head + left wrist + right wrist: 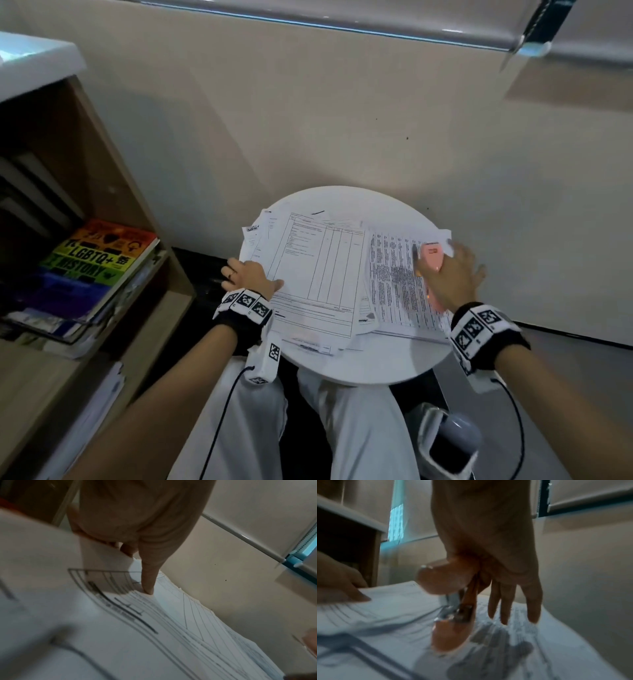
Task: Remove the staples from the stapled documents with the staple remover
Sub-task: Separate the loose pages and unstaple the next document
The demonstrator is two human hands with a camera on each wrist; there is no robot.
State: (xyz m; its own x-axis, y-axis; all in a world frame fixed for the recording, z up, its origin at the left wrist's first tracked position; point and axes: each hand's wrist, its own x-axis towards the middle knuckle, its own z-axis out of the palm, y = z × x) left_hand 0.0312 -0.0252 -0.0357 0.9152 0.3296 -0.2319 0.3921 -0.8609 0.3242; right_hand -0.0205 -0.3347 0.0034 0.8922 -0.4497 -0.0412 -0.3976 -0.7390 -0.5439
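While the round white table (359,371) has a smooth, matte top, the stapled documents (318,274) on it are thin white paper sheets, printed with black table lines and dense text, lying in loose overlapping piles that cover most of the surface. The staple remover (432,260) is made of glossy pink plastic with rounded handles and shiny metal claws; in the right wrist view its two handles stand apart. It is over the pile at the right side of the table, under the right hand (452,274). This hand has the fingers (533,605) nearly straight and spread, pointing down to the paper, and the remover sits between thumb side and palm; how firmly it is held I cannot tell because of blur. The left hand (248,275) is at the left edge of the table. Its thumb lies straight on top of the ruled sheet and the other fingers curl under the paper edge, so it pinches the documents. At the left stands a wooden shelf (113,178) with a rainbow coloured book (102,257) lying flat
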